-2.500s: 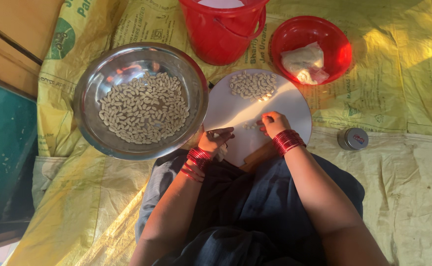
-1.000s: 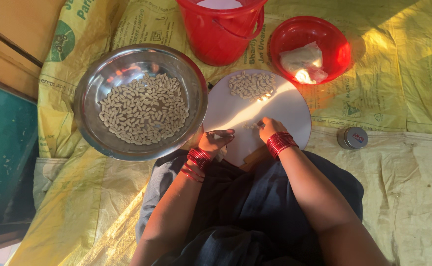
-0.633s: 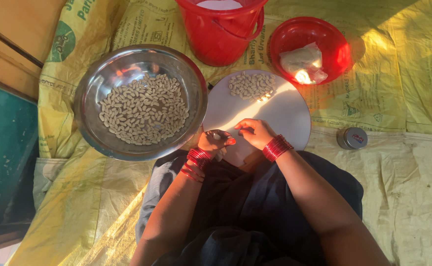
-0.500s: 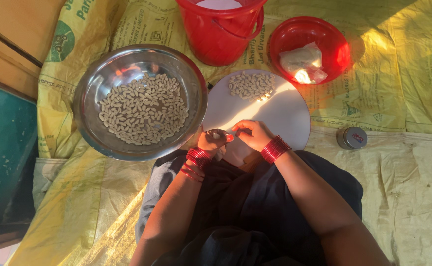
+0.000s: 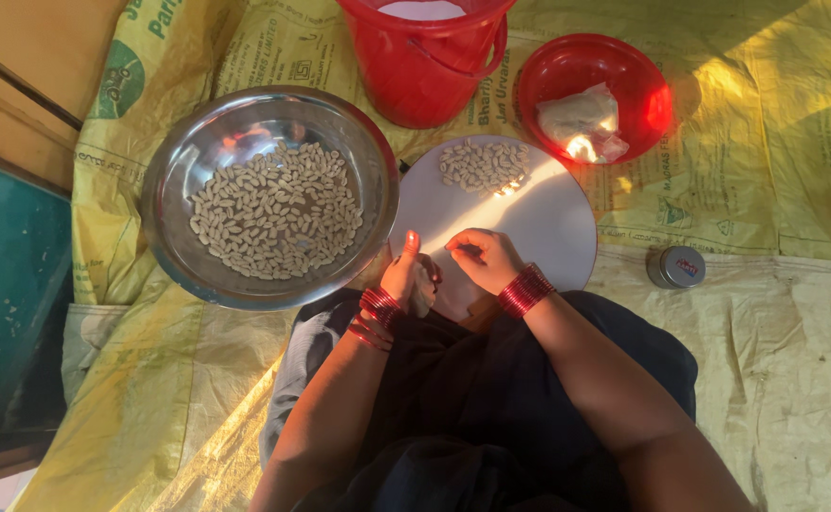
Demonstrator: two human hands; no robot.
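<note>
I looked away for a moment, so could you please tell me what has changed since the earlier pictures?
The right hand moved left off the round white board to meet the left hand, whose thumb now points up. What they pinch is too small to tell. The steel bowl of pale kernels, red bucket and red bowl stayed put.

One head-worn camera looked almost straight down from above the seated person, fairly near. The white round board [image 5: 529,218] sat mid-frame, the steel bowl [image 5: 174,256] left, the red bucket [image 5: 425,66] at the top edge.
</note>
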